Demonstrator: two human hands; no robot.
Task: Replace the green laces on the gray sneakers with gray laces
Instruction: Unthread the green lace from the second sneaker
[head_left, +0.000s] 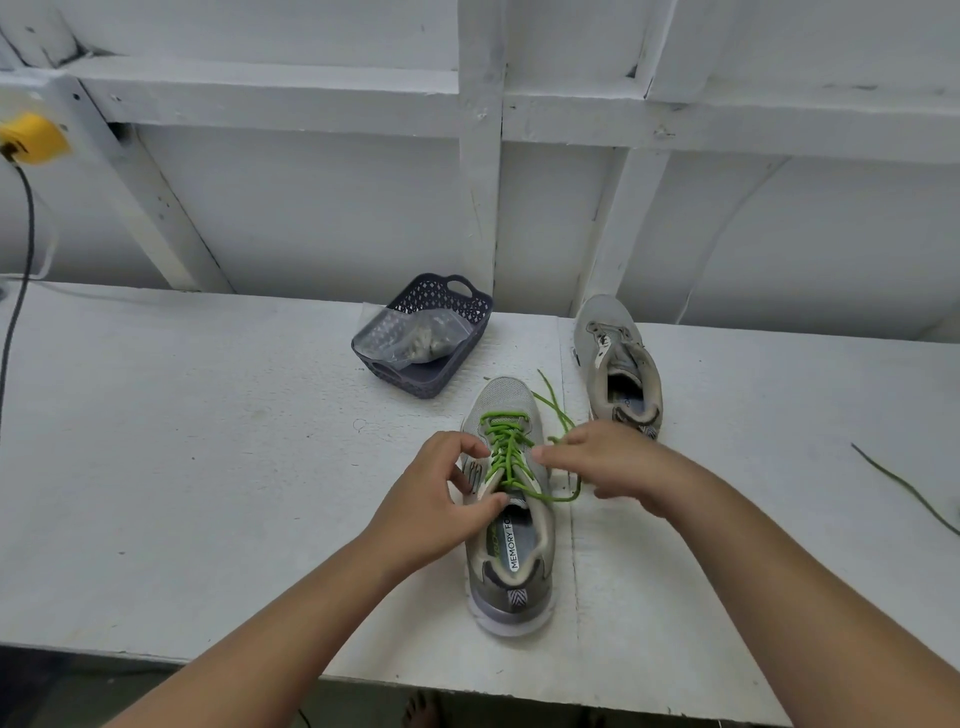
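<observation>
- At the middle of the white bench (208, 467), both hands are on the near gray sneaker (511, 561), which sits toe pointing away and still has its green lace (506, 449) threaded in.
- Left hand (439, 499) has its fingers curled around the left side of the shoe, thumb resting on the collar by the tongue, so it's gripping the sneaker.
- Right hand (608, 462) is curled at the right edge of the lacing; looks like it's pinching the green lace, whose loose ends trail out past it toward the wall.
- The second gray sneaker (618, 364) is just beyond the right hand, already laceless, toe also pointing away.
- A loose green lace (906, 488) lies well off to the right on the bench.
- Left of that far shoe, near the wall, there's a dark plastic basket (467, 312) with a clear zip bag (410, 338) in it; something grayish is inside, can't tell what.
- Far left, a yellow plug box (34, 137) with a black cord (21, 260) hanging down.
</observation>
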